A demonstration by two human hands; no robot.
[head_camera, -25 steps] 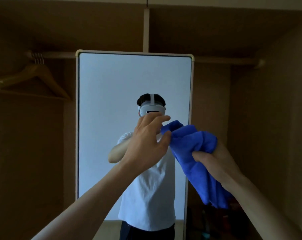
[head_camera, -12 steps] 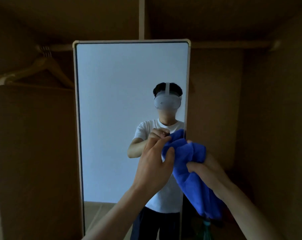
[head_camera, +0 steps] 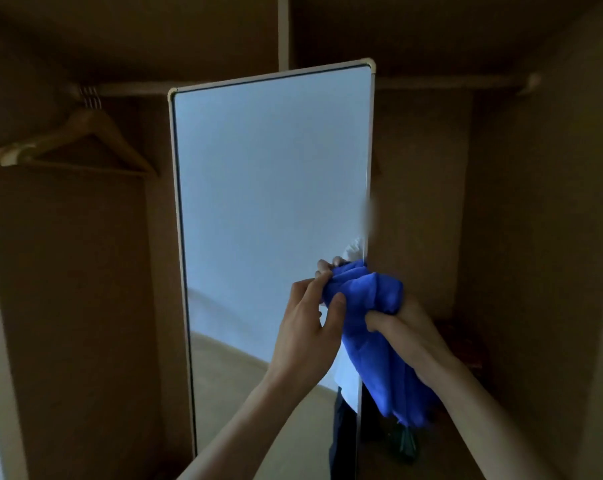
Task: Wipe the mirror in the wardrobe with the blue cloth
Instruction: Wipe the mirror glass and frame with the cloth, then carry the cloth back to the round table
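A tall mirror (head_camera: 265, 202) with a pale frame stands inside the brown wardrobe, angled so its right edge faces me. The blue cloth (head_camera: 372, 327) is bunched in front of the mirror's lower right edge and hangs down below my wrist. My left hand (head_camera: 307, 327) pinches the cloth's upper left corner between thumb and fingers. My right hand (head_camera: 400, 327) grips the cloth from the right. A sliver of the person's reflection shows along the mirror's right edge.
Wooden hangers (head_camera: 75, 140) hang on the rail (head_camera: 127, 88) at the upper left. The rail continues to the right behind the mirror (head_camera: 466, 83). Wardrobe side walls close in on both sides. A dark item (head_camera: 405, 445) sits low beside the mirror.
The view has swung, so the mirror now looks angled and the reflection has slid to its right edge. Both hands kept hold of the cloth and sit lower in view.
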